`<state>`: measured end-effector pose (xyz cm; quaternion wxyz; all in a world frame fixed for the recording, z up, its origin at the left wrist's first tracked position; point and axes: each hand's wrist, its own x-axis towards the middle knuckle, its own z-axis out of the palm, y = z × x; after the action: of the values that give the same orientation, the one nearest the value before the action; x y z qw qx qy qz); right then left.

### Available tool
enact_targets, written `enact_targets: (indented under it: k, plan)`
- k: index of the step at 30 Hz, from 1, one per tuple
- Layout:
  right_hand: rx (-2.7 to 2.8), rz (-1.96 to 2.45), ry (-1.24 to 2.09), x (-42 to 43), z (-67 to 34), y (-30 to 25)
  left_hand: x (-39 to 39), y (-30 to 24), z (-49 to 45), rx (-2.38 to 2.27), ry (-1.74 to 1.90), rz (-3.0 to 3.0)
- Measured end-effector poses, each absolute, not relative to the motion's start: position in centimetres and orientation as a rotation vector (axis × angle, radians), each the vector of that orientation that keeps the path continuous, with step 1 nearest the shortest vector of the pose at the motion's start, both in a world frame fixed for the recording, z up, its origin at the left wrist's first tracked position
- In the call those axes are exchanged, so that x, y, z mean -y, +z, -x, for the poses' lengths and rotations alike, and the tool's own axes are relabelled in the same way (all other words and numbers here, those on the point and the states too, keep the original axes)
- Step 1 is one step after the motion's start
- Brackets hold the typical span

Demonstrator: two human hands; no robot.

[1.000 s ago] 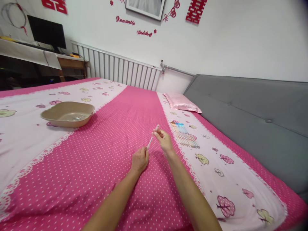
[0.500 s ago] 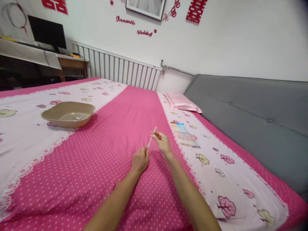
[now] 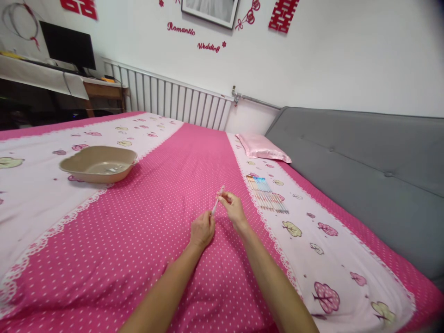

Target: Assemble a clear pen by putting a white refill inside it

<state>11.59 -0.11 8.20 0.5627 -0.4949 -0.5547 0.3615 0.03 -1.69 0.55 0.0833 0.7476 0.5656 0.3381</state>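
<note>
A slender whitish-pink pen (image 3: 215,206) slants up over the polka-dot part of the bed, between my two hands. My left hand (image 3: 202,229) is closed round its lower end, which the fingers hide. With thumb and fingertips, my right hand (image 3: 233,210) pinches it near the upper end, where a small pinkish tip shows. To the right, two rows of similar slim pens lie side by side: an orange and blue row (image 3: 259,183) and a paler row (image 3: 272,202).
A beige plastic basin (image 3: 99,175) with a few small, unclear pieces in it rests on the left of the pink bedspread (image 3: 156,222). A pink pillow (image 3: 262,149) lies by the grey headboard (image 3: 360,162). A radiator (image 3: 166,95) and a desk with a monitor (image 3: 67,46) stand behind.
The pen's upper end has shifted slightly down and to the left, with the right fingers still on it. My left hand has stayed in place.
</note>
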Motion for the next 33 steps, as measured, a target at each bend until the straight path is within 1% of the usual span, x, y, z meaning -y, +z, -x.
enact_targets:
  k: [21,33]
  plan:
    - [1.392,1.22,0.791,0.6,-11.4,7.9,1.6,0.5,0.0,-1.679,1.017,-2.227]
    - [1.385,1.255,0.742,0.5,-11.0,7.1,1.6,0.5,0.0,-1.611,1.11,-2.222]
